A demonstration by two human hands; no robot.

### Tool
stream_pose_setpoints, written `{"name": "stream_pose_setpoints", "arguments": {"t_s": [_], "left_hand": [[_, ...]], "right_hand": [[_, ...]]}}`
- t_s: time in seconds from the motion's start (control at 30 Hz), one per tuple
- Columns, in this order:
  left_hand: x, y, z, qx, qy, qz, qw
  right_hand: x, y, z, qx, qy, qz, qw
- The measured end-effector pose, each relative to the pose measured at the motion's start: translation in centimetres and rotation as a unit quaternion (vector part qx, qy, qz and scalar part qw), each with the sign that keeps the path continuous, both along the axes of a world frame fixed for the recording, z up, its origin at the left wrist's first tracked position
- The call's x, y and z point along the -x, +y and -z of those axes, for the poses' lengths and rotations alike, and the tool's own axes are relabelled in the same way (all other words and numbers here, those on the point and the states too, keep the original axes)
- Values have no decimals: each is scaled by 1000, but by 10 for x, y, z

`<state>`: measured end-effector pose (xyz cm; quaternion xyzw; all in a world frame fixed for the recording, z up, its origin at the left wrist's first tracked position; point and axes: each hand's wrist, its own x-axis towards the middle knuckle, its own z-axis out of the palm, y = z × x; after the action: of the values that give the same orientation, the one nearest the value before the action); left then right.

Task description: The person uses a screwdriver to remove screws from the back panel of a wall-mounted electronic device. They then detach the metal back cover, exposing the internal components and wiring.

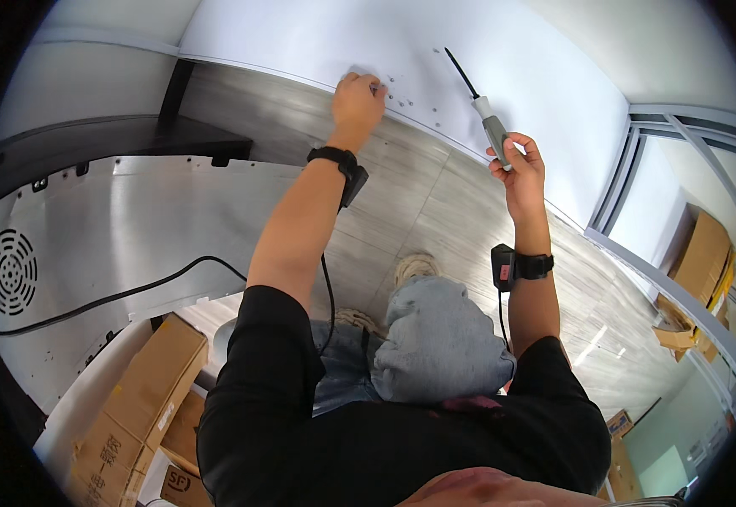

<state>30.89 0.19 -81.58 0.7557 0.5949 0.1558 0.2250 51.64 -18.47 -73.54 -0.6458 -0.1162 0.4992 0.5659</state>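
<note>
In my right hand (521, 169) is a screwdriver (494, 135) with a grey and white handle. Fingers wrap the lower end of the handle, and the black shaft points up and away to the left, over the white surface. My left hand (359, 103) is at the near edge of that white surface (545, 89), its fingers curled together. Whatever small thing is between them is too hidden to name. Several small screws (401, 102) lie scattered on the surface just right of my left hand.
A metal panel (148, 220) with a round vent fills the left, crossed by a black cable (173, 277). Cardboard boxes (135, 406) stand at lower left; another carton (697, 262) is at right beyond a grey metal frame (672, 279). Below is the wood-look floor (393, 198).
</note>
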Motion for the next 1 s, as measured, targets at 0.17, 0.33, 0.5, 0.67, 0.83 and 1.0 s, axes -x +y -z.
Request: {"name": "stream_pose_setpoints", "arguments": {"t_s": [0.17,0.33,0.5,0.67,0.83,1.0], "left_hand": [[-8,6,-1,57,-16,-33,998],[-14,4,-7,39,-56,-44,997],[-9,8,-13,74,-288,-105,949],[13,13,-33,404,-652,-248,591],[24,-1,-62,424,-719,-241,494],[43,-8,-64,415,-750,-223,465]], "right_hand": [[2,2,0,-2,-5,1,1000],[3,4,5,2,-6,-1,1000],[5,5,8,-2,-19,-22,1000],[12,8,7,-66,-30,-100,992],[26,16,5,-107,-77,-155,979],[40,22,2,-119,-83,-171,975]]}}
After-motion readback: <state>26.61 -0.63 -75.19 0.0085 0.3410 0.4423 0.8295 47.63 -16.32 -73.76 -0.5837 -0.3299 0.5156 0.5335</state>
